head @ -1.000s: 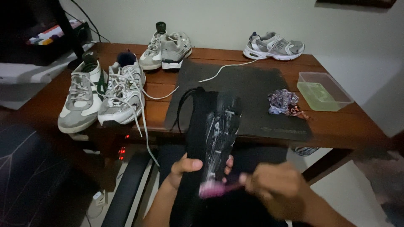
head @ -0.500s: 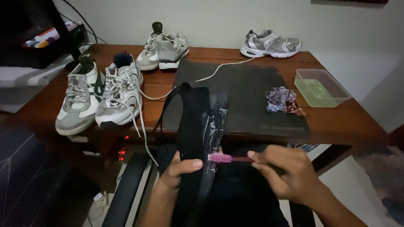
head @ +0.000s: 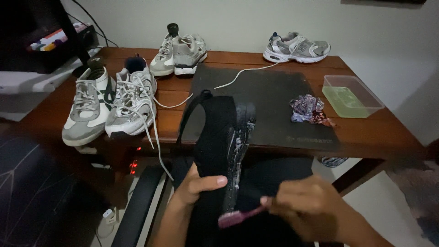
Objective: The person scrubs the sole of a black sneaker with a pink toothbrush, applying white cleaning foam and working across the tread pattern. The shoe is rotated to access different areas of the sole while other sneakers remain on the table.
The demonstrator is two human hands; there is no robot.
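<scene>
My left hand (head: pixel 197 185) grips a black shoe (head: pixel 220 137) held upright over my lap, its sole edge streaked with white foam. My right hand (head: pixel 307 206) holds a pink brush (head: pixel 238 216) by its handle, with the bristle head against the lower part of the shoe's foamy sole. Both hands sit at the bottom of the head view, in front of the wooden table (head: pixel 375 135).
On the table lie a dark mat (head: pixel 274 98), a crumpled cloth (head: pixel 311 110), a clear tub of greenish liquid (head: pixel 351 96), two pale sneakers at the left (head: pixel 112 103), a pair at the back (head: pixel 179 54) and a single one far right (head: pixel 296 46). A loose white lace (head: pixel 242 73) crosses the mat.
The brush has moved down along the sole from mid-height to its lower end. My right hand dropped with it; the left hand keeps its hold on the shoe.
</scene>
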